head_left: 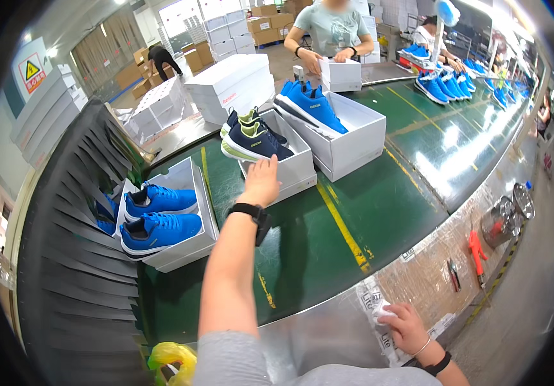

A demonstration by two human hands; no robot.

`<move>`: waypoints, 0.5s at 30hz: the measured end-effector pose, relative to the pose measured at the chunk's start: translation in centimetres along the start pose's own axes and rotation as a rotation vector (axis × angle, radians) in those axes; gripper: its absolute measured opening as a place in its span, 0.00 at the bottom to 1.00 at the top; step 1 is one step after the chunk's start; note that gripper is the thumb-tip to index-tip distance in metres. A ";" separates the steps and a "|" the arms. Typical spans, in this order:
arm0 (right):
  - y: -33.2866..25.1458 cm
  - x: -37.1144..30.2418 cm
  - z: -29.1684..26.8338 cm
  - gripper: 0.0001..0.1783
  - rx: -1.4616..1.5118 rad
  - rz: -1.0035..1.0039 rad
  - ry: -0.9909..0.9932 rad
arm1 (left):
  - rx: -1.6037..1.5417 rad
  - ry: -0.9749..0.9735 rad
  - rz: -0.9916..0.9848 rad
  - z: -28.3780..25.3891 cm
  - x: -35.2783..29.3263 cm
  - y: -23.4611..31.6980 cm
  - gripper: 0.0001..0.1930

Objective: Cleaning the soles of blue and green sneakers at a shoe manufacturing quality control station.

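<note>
- Navy-and-lime pair of sports shoes [257, 143]: located in an open white cardboard box [299, 168], mid-belt on the left half of the scene.
- Left hand [263, 183]: at the near wall of that box, fingertips just beside the nearer navy shoe; fingers extended, close together (whether they grip the wall cannot be told).
- Right hand [410, 329]: near side, over the film-covered brown bench [412, 270]; thumb and fingers clamped on a small crumpled white wad [386, 313].
- Bright blue pair of shoes with white soles [164, 225]: in another open white box at left, beside the black strip curtain [77, 257].
- More blue shoes [315, 106]: tilted in a third white box, adjoining on the right.
- Green conveyor belt [302, 231]: carries all three boxes.
</note>
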State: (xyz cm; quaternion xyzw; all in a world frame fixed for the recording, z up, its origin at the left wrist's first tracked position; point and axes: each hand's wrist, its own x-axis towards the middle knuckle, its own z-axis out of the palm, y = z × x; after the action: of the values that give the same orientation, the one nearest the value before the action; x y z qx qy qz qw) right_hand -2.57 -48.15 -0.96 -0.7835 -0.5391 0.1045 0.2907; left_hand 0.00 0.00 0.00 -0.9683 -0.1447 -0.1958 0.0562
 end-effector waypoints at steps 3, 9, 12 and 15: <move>-0.1 -0.6 -0.4 0.20 0.025 0.035 0.030 | -0.092 -0.090 -0.249 1.3 -0.6 2.5 0.24; 0.8 -1.3 -1.3 0.21 0.039 0.072 0.048 | -0.261 -0.340 -0.094 -3.6 -4.7 3.8 0.16; 1.0 -0.4 -1.6 0.21 0.034 0.054 0.029 | -0.287 -0.245 -0.017 -8.2 -4.2 4.3 0.13; 0.9 0.1 -1.5 0.21 0.049 0.033 0.047 | -0.203 -0.030 0.036 -11.1 -1.0 2.6 0.14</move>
State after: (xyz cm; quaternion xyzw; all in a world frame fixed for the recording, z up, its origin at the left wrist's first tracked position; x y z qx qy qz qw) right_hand -1.11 -48.77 -0.27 -0.7871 -0.5164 0.1039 0.3209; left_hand -4.11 -4.58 9.68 -0.9742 -0.1078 -0.1941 -0.0406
